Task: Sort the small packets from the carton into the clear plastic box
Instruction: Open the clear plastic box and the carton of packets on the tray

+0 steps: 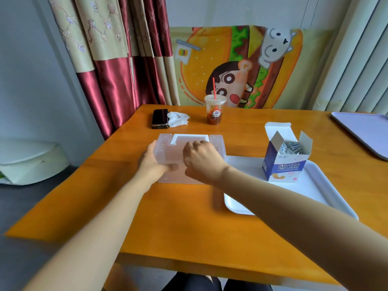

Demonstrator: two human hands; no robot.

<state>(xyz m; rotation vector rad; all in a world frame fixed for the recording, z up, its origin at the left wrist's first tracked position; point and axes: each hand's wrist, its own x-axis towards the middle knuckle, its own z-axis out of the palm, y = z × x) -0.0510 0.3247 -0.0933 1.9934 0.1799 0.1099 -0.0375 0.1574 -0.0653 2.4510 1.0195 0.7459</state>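
**A:** Why both hands on the box?

**B:** My left hand (151, 162) grips the left side of the clear plastic box (176, 151), thumb over its near edge, to keep it from sliding at the middle of the surface (189, 217). My right hand (201, 158) sits on the lid with its fingers curled. I cannot tell whether they have hooked an edge. I judge I'm opening it, because the lid looks closed.

**A:** And the packets?

**B:** The packets (291, 148) are in the open carton (283, 166). It stands upright on the white tray (315, 185) toward the right edge, near the box for short reaches.

**A:** What's around you?

**B:** A red and beige curtain (117, 70) hangs at the left. Along the far edge are a phone (160, 118), a crumpled tissue (178, 118) and a cup (214, 111) with a straw. A burger cartoon cloth (231, 66) hangs behind, and a second tray (365, 131) lies at the far right corner.
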